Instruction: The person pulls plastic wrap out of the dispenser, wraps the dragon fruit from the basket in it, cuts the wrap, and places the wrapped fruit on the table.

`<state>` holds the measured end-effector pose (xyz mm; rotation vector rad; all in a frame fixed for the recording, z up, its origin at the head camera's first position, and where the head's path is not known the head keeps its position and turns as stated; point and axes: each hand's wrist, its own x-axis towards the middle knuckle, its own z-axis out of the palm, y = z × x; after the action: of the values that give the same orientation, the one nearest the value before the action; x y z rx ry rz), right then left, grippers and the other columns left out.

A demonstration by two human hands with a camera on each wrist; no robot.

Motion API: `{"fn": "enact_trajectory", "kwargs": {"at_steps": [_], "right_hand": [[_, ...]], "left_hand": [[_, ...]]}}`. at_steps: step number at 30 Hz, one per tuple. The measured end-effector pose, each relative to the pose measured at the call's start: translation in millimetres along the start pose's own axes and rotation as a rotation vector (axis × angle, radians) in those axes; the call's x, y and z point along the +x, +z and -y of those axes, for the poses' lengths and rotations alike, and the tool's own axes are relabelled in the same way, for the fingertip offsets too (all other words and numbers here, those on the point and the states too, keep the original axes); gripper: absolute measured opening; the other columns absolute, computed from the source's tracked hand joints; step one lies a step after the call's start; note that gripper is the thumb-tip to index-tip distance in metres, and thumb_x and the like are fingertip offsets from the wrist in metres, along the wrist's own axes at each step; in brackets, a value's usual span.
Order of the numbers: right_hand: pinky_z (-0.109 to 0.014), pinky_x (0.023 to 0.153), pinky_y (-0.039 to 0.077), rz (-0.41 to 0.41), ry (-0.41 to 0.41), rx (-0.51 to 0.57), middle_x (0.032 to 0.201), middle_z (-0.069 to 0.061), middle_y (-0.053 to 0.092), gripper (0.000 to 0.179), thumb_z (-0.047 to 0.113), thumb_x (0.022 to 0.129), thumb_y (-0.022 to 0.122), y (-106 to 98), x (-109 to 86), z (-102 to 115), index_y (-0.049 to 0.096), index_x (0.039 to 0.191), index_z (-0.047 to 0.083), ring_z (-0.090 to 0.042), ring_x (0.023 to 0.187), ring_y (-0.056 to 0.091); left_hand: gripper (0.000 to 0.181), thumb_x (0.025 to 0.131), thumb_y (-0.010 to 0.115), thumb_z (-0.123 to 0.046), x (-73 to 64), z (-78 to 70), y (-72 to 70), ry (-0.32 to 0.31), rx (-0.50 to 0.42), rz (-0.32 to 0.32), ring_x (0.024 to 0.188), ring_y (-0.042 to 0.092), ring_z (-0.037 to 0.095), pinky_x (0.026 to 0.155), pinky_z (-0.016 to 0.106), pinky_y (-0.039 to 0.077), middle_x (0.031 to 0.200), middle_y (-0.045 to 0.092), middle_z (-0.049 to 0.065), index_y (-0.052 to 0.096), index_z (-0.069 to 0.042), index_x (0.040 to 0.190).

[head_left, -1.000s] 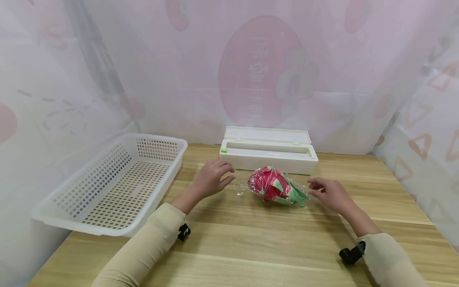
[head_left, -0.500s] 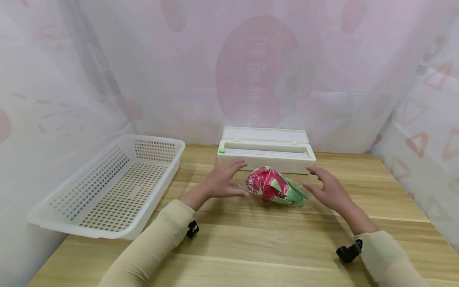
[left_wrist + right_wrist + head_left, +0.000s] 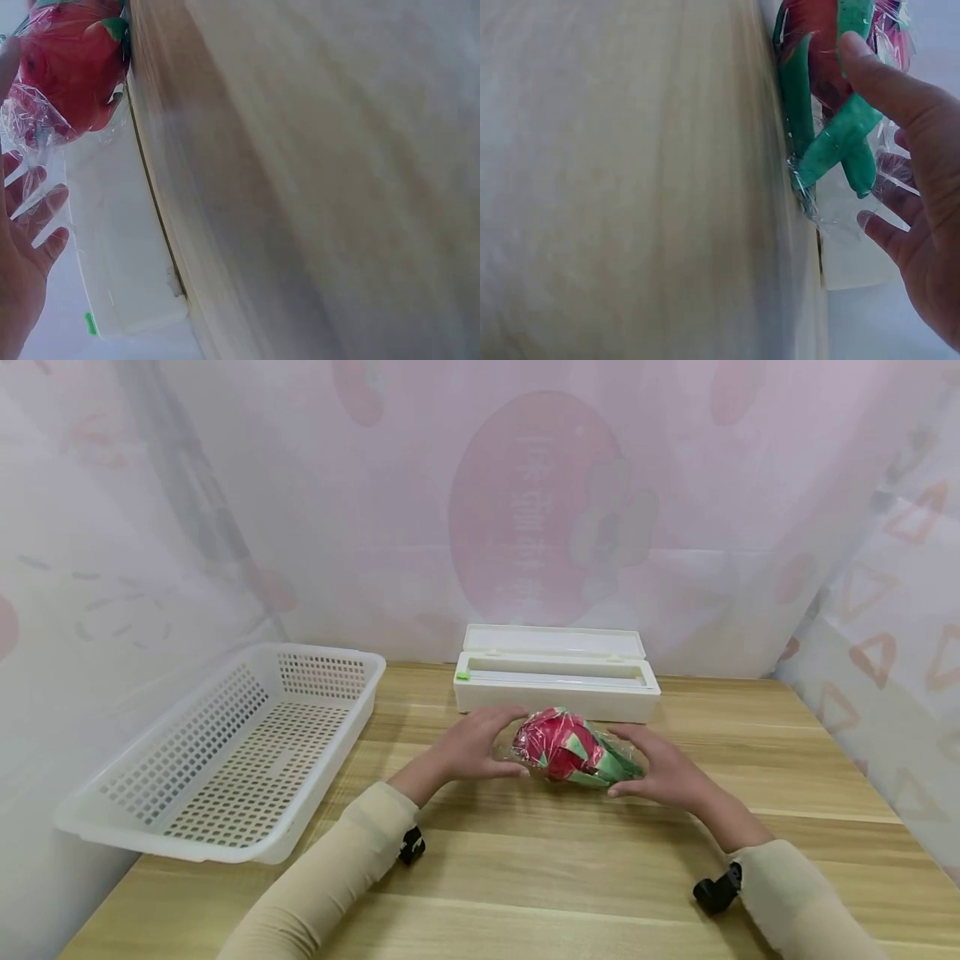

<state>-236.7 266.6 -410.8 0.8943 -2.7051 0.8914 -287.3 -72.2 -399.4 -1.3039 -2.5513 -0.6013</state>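
Note:
A red dragon fruit (image 3: 562,745) with green scales, wrapped in clear cling film, lies on the wooden table (image 3: 525,877) in front of the white film dispenser box (image 3: 555,689). My left hand (image 3: 468,747) cups its left end. In the left wrist view that hand's fingers (image 3: 34,214) lie straight against the loose film beside the fruit (image 3: 67,67). My right hand (image 3: 660,772) grips the leafy right end. The right wrist view shows its thumb (image 3: 877,71) on the fruit (image 3: 817,45) and its fingers curled behind the film.
A white perforated basket (image 3: 187,847) stands at the table's left, holding nothing. The dispenser box (image 3: 112,247) sits open by the back wall. A pale patterned curtain closes in the back and both sides. Bare wood lies in front of the hands.
Both hands moved inward from either side of the fruit and now touch it. The fruit stays in the same place.

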Motion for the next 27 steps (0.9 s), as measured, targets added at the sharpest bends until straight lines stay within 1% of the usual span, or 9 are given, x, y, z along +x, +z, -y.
{"fn": "enact_trajectory", "kwargs": {"at_steps": [3, 6, 10, 13, 15, 18, 20, 22, 27], "right_hand": [[-0.055, 0.094, 0.045, 0.012, 0.006, 0.025, 0.133, -0.018, 0.055, 0.084, 0.034, 0.07, 0.087, 1.8, -0.5, 1.1, 0.05, 0.137, 0.001, -0.039, 0.117, 0.054], [-0.051, 0.091, 0.049, 0.027, 0.032, 0.045, 0.13, -0.015, 0.058, 0.076, 0.031, 0.073, 0.085, 2.3, -1.7, 2.2, 0.052, 0.136, 0.004, -0.035, 0.113, 0.057], [-0.048, 0.091, 0.05, 0.04, 0.062, 0.062, 0.129, -0.013, 0.059, 0.068, 0.031, 0.078, 0.081, 3.0, -2.3, 2.9, 0.054, 0.136, 0.007, -0.032, 0.114, 0.058], [-0.045, 0.089, 0.051, 0.035, 0.058, 0.067, 0.129, -0.014, 0.06, 0.063, 0.027, 0.081, 0.079, 3.3, -1.9, 2.8, 0.056, 0.135, 0.005, -0.031, 0.115, 0.058], [-0.042, 0.086, 0.053, 0.026, 0.056, 0.063, 0.127, -0.015, 0.061, 0.06, 0.026, 0.082, 0.078, 3.5, -1.5, 3.0, 0.058, 0.134, 0.004, -0.03, 0.112, 0.06], [-0.035, 0.079, 0.055, 0.008, 0.07, 0.052, 0.125, -0.015, 0.063, 0.056, 0.024, 0.082, 0.077, 4.2, -0.9, 4.5, 0.06, 0.132, 0.005, -0.025, 0.104, 0.063], [-0.03, 0.074, 0.055, -0.01, 0.077, 0.05, 0.123, -0.014, 0.064, 0.054, 0.022, 0.082, 0.077, 5.1, -0.5, 5.2, 0.062, 0.131, 0.007, -0.022, 0.1, 0.064], [-0.029, 0.071, 0.055, -0.032, 0.076, 0.051, 0.121, -0.014, 0.065, 0.051, 0.02, 0.081, 0.077, 6.1, -0.3, 5.9, 0.063, 0.129, 0.007, -0.021, 0.096, 0.065], [-0.033, 0.075, 0.057, -0.095, 0.063, 0.073, 0.114, -0.012, 0.068, 0.044, 0.014, 0.079, 0.078, 8.4, 0.6, 7.1, 0.069, 0.121, 0.006, -0.023, 0.1, 0.066]], "left_hand": [[0.078, 0.08, 0.076, -0.05, -0.4, -0.1, 0.9, 0.013, -0.002, -0.022, 0.128, 0.048, 0.02, 0.107, 0.036, 0.037, 0.139, 0.053, 0.005, 0.047, -0.01, 0.141], [0.07, 0.083, 0.074, -0.046, -0.7, -0.9, 0.8, 0.023, -0.016, -0.032, 0.126, 0.051, 0.019, 0.105, 0.033, 0.038, 0.136, 0.056, 0.005, 0.05, -0.01, 0.138], [0.062, 0.086, 0.073, -0.041, -1.1, -2.5, -0.1, 0.017, -0.069, -0.018, 0.119, 0.057, 0.021, 0.1, 0.032, 0.043, 0.13, 0.059, 0.005, 0.052, -0.01, 0.136], [0.057, 0.087, 0.072, -0.038, -1.1, -2.8, -0.5, -0.004, -0.115, 0.001, 0.11, 0.061, 0.02, 0.094, 0.029, 0.048, 0.126, 0.062, 0.004, 0.054, -0.01, 0.134], [0.053, 0.088, 0.071, -0.034, -1.0, -2.9, -0.7, -0.013, -0.14, 0.003, 0.104, 0.063, 0.018, 0.09, 0.028, 0.05, 0.122, 0.064, 0.004, 0.056, -0.008, 0.132], [0.047, 0.089, 0.071, -0.029, -1.3, -2.9, -0.8, -0.021, -0.15, -0.006, 0.096, 0.064, 0.014, 0.084, 0.027, 0.052, 0.117, 0.066, 0.004, 0.059, -0.006, 0.129], [0.043, 0.089, 0.072, -0.025, -1.4, -2.8, -0.7, -0.021, -0.151, -0.015, 0.094, 0.064, 0.012, 0.083, 0.027, 0.053, 0.114, 0.068, 0.004, 0.062, -0.005, 0.125], [0.039, 0.089, 0.071, -0.023, -1.6, -2.6, -0.6, -0.025, -0.144, -0.017, 0.093, 0.064, 0.01, 0.083, 0.024, 0.052, 0.112, 0.069, 0.003, 0.064, -0.005, 0.123], [0.033, 0.09, 0.07, -0.02, -2.8, -3.3, -2.4, -0.02, -0.151, -0.028, 0.093, 0.065, 0.008, 0.082, 0.02, 0.051, 0.11, 0.07, 0.003, 0.067, -0.006, 0.119]]}}
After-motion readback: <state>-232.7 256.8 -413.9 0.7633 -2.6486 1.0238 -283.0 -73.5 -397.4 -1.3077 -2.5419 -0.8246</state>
